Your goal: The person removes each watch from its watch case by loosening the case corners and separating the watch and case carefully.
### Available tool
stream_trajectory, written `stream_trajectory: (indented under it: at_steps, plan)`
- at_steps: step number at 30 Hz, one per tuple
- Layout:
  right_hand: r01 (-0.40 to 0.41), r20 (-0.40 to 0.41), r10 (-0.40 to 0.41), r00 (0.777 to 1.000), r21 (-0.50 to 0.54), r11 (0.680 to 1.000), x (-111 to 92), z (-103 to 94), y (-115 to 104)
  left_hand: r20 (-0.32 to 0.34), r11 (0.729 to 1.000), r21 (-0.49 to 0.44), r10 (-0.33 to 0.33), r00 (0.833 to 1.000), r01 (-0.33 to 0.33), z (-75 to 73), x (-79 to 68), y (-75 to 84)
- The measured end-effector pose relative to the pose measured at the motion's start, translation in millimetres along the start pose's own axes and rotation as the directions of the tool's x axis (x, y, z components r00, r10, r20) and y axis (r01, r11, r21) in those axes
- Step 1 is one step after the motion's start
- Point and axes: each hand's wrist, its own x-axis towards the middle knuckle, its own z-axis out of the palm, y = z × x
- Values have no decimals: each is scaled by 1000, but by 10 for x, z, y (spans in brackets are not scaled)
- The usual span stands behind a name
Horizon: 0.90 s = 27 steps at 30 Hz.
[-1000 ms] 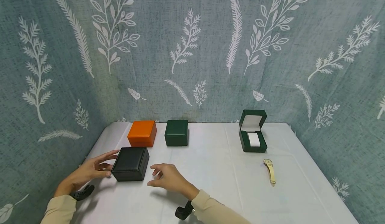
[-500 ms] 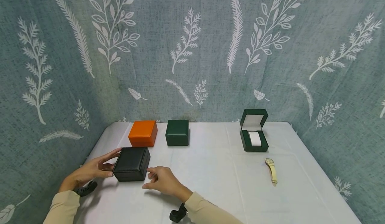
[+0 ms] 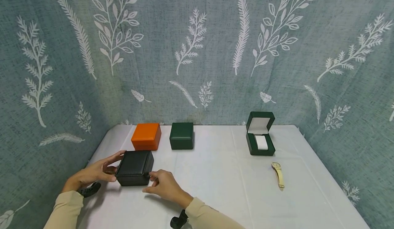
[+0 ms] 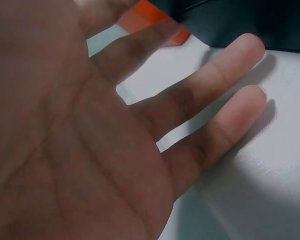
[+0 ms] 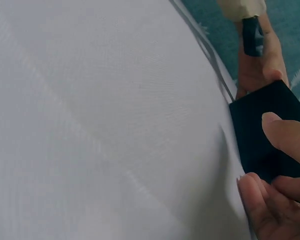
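Note:
A closed black leather-look box (image 3: 133,167) sits on the white cloth at the left, between both hands. My left hand (image 3: 92,174) is at its left side, one finger reaching to the back corner and the thumb near the front corner. In the left wrist view, fingers (image 4: 230,62) extend toward the box's lower edge. My right hand (image 3: 166,186) touches the box's right side with its fingertips, the thumb held apart lower down. In the right wrist view, the thumb (image 5: 290,135) overlaps the dark box face. Neither hand wraps around the box.
Behind stand a closed orange box (image 3: 146,136) and a closed green box (image 3: 181,136). At the right, an open green box (image 3: 260,135) shows a white cushion (image 3: 261,142). A gold watch (image 3: 278,175) lies in front of it. Patterned fabric (image 3: 197,51) surrounds the table (image 3: 215,167).
My right hand has moved left until its fingertips meet the black box's right side. My left hand has shifted slightly right along with the view. The boxes and watch stay put.

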Motion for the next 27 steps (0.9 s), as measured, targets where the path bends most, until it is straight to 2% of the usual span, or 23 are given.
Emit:
stream_trajectory:
  at_steps: [7,11,16,22,27]
  plan:
    - [-23,-69,27,997,54,998,25,55,-2,41,998,-52,46,998,-44,-28,32,-34]
    - [-10,-112,12,994,16,1000,35,77,1,39,994,-69,90,995,-88,-14,55,-84]
    - [4,-166,-4,986,-4,1000,28,121,19,11,988,-91,129,992,-127,36,44,-139]
    - [6,-230,-2,973,14,1000,58,158,46,-21,984,-118,134,991,-136,90,37,-136]
    - [21,-244,-23,970,-11,1000,86,152,53,-42,984,-122,125,991,-130,102,30,-104]
